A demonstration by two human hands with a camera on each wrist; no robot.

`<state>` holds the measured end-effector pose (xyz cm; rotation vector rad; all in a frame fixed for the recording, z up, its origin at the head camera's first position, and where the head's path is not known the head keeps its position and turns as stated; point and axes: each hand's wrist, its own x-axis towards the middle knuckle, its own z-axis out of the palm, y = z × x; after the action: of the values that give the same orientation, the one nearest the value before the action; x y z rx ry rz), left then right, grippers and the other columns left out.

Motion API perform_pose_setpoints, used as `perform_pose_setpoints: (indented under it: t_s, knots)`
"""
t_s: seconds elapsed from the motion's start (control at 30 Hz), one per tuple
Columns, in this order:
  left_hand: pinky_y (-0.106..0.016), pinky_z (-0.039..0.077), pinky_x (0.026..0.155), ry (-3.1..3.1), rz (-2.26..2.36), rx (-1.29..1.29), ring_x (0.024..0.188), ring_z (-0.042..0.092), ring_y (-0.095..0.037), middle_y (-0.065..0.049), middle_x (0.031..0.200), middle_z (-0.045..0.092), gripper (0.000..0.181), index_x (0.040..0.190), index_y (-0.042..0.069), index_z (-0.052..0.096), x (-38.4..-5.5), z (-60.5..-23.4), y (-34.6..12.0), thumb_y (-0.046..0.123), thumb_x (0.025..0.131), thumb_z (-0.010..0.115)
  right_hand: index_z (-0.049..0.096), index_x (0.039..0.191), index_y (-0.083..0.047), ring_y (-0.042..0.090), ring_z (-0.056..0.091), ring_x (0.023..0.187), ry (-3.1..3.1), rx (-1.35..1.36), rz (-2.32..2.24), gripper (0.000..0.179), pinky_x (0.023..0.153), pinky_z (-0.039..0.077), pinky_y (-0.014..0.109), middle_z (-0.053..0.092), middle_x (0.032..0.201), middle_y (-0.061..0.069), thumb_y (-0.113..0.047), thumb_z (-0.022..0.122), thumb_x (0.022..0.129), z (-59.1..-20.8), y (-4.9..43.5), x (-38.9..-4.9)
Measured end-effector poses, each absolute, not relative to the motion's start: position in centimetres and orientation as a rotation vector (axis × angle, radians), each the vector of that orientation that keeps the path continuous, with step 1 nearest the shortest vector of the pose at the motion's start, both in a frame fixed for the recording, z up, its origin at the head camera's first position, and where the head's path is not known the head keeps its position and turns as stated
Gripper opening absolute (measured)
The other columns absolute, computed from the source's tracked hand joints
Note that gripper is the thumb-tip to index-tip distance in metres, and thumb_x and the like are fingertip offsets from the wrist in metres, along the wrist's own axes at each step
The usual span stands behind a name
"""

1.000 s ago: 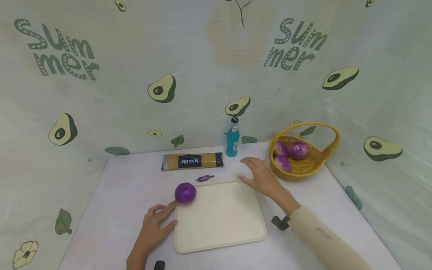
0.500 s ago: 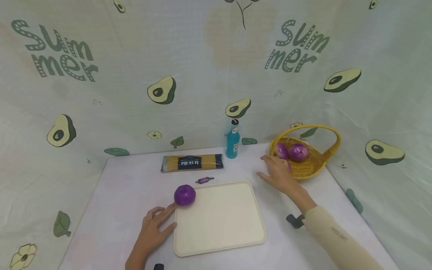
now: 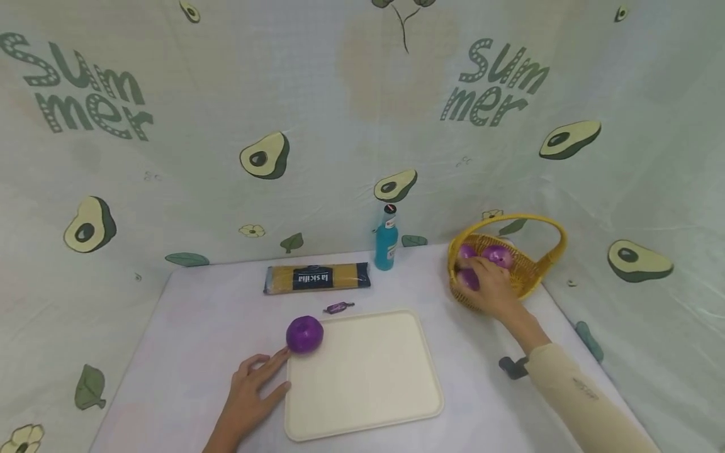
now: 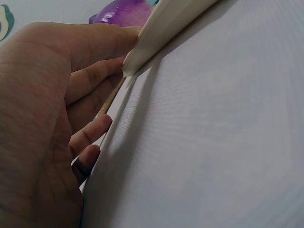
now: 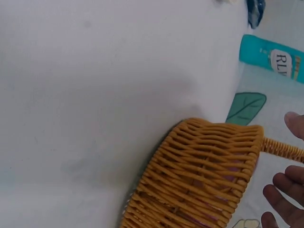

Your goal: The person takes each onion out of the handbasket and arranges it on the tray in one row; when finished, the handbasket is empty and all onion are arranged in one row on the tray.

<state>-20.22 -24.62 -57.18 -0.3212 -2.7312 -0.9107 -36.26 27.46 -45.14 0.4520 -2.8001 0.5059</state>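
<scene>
At the left edge of a cream tray [image 3: 362, 377], my left hand [image 3: 249, 396] touches the rim with thumb and outstretched fingers. A glossy, round purple onion [image 3: 304, 335] sits at the tray's far left corner, just beyond those fingertips; its edge shows in the left wrist view. My right hand [image 3: 495, 289] is over a yellow wicker basket [image 5: 199, 175]. Its thumb and fingers are spread apart above a purple onion [image 3: 467, 279] near the basket's left side. Another purple onion [image 3: 498, 256] lies behind the hand, with one more partly hidden beside it.
Behind the tray lie a small purple-wrapped candy [image 3: 338, 307] and a pack of spaghetti [image 3: 317, 277]. A blue bottle [image 3: 387, 242] stands upright at the back, left of the basket. The basket's tall handle [image 3: 557, 242] arches over it. A printed cloth hangs behind the table.
My right hand has moved right from above the tray's far right corner to over the basket's onions. The left hand stays at the tray edge. The head view has shifted slightly.
</scene>
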Motion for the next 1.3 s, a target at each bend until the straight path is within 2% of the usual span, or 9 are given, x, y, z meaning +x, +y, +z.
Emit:
perform_pose_setpoints:
  t_s: [0.17,0.37,0.53,0.77,0.87,0.97,1.07,1.2,1.3]
  knots:
    - [-0.060,0.031,0.099,-2.781,-0.904,-0.292,0.127,0.040,-0.022,0.013,0.146,0.053,0.059,0.144,0.032,0.056,-20.3,-57.3,-24.8,0.041,0.088,0.076,0.050,0.138,0.008,0.049,0.041,0.130,-2.863,0.395,0.464,0.066,0.103,0.026,0.072,0.049,0.137,0.032,-0.034,0.073,0.092,-45.1,28.4,-36.4]
    - [-0.060,0.031,0.096,-2.757,-0.916,-0.279,0.125,0.041,-0.023,0.010,0.144,0.056,0.061,0.141,0.030,0.058,-20.2,-57.0,-24.6,0.035,0.085,0.080,0.043,0.143,0.010,0.049,0.036,0.133,-2.941,0.331,0.500,0.079,0.103,0.024,0.071,0.043,0.143,0.033,-0.046,0.069,0.093,-45.7,29.4,-36.7]
    - [-0.062,0.031,0.098,-2.768,-0.907,-0.288,0.126,0.041,-0.024,0.011,0.145,0.055,0.060,0.142,0.029,0.058,-20.1,-56.9,-24.5,0.037,0.087,0.078,0.044,0.141,0.010,0.051,0.037,0.132,-2.952,0.309,0.501,0.080,0.101,0.024,0.073,0.042,0.143,0.034,-0.049,0.069,0.093,-46.6,30.0,-37.1]
    - [-0.060,0.030,0.100,-2.788,-0.914,-0.273,0.128,0.040,-0.022,0.012,0.146,0.053,0.060,0.143,0.031,0.056,-20.3,-57.0,-24.4,0.039,0.087,0.077,0.043,0.142,0.009,0.053,0.035,0.133,-2.993,0.295,0.521,0.083,0.104,0.013,0.080,0.041,0.143,0.035,-0.052,0.066,0.093,-46.8,30.7,-37.5]
    - [-0.059,0.029,0.101,-2.790,-0.909,-0.274,0.128,0.039,-0.022,0.013,0.146,0.053,0.060,0.144,0.032,0.056,-20.5,-56.9,-24.4,0.040,0.088,0.077,0.043,0.142,0.010,0.053,0.036,0.132,-3.003,0.291,0.523,0.083,0.104,0.013,0.081,0.042,0.143,0.035,-0.054,0.065,0.093,-46.8,30.8,-37.7]
    - [-0.058,0.030,0.101,-2.792,-0.911,-0.268,0.128,0.039,-0.022,0.013,0.146,0.053,0.060,0.143,0.033,0.056,-20.5,-56.8,-24.4,0.040,0.087,0.077,0.044,0.141,0.010,0.053,0.039,0.130,-3.025,0.271,0.543,0.083,0.103,0.017,0.080,0.045,0.141,0.036,-0.057,0.062,0.094,-46.8,30.9,-37.8]
    - [-0.058,0.030,0.100,-2.787,-0.909,-0.269,0.128,0.040,-0.023,0.013,0.145,0.054,0.060,0.143,0.032,0.057,-20.5,-56.8,-24.3,0.040,0.087,0.077,0.046,0.140,0.011,0.054,0.046,0.124,-3.064,0.249,0.575,0.085,0.103,0.030,0.073,0.051,0.135,0.036,-0.060,0.059,0.094,-46.7,30.9,-37.8]
    - [-0.058,0.031,0.100,-2.790,-0.892,-0.266,0.127,0.040,-0.023,0.013,0.145,0.054,0.060,0.143,0.032,0.057,-20.4,-56.8,-24.3,0.040,0.087,0.077,0.049,0.137,0.013,0.053,0.055,0.115,-3.081,0.239,0.636,0.082,0.094,0.048,0.063,0.057,0.126,0.037,-0.056,0.062,0.095,-46.6,30.7,-37.7]
    - [-0.058,0.030,0.100,-2.798,-0.893,-0.262,0.128,0.040,-0.022,0.013,0.145,0.054,0.060,0.143,0.032,0.056,-20.4,-56.8,-24.4,0.041,0.087,0.076,0.050,0.135,0.014,0.052,0.057,0.112,-3.063,0.255,0.669,0.078,0.092,0.050,0.061,0.058,0.124,0.037,-0.051,0.065,0.094,-46.7,30.7,-37.7]
